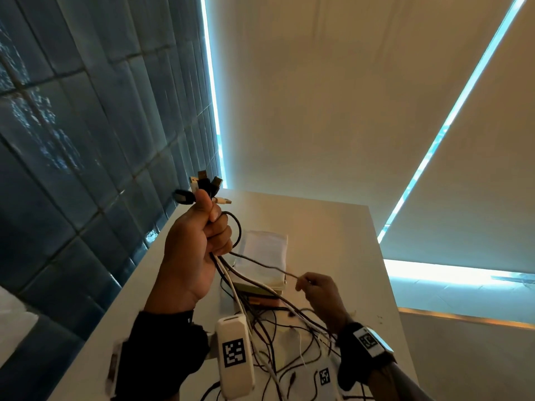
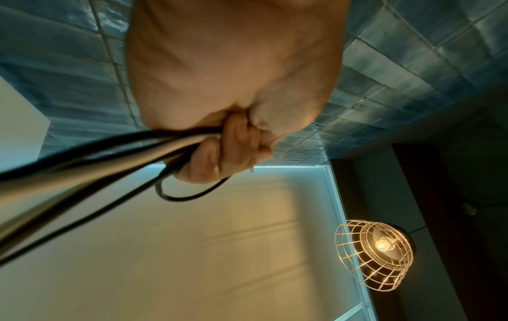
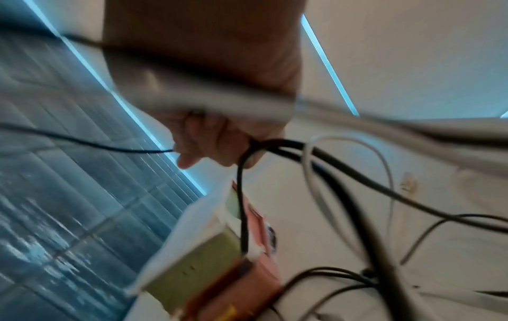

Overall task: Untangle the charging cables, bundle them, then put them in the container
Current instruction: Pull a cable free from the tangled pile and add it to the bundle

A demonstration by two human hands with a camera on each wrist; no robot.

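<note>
My left hand point(image 1: 199, 235) is raised above the table in a fist, gripping several charging cables near their plug ends. The USB plugs point(image 1: 204, 185) fan out above the thumb. In the left wrist view the curled fingers point(image 2: 219, 152) clamp dark and pale cables point(image 2: 82, 165). The loose lengths hang down to a tangle point(image 1: 283, 342) on the white table point(image 1: 333, 233). My right hand point(image 1: 314, 287) is lower and to the right, pinching one thin dark cable point(image 1: 260, 263) that runs taut back to the left fist. The right wrist view is blurred; fingers point(image 3: 209, 141) hold dark cable there.
A box lined with white cloth point(image 1: 265, 259) sits on the table behind the hands, with green and pink sides point(image 3: 198, 271) in the right wrist view. Blue tiled wall point(image 1: 72, 140) runs along the left. Roller blinds point(image 1: 347, 96) hang behind the table. A wire cage lamp point(image 2: 376, 254) hangs overhead.
</note>
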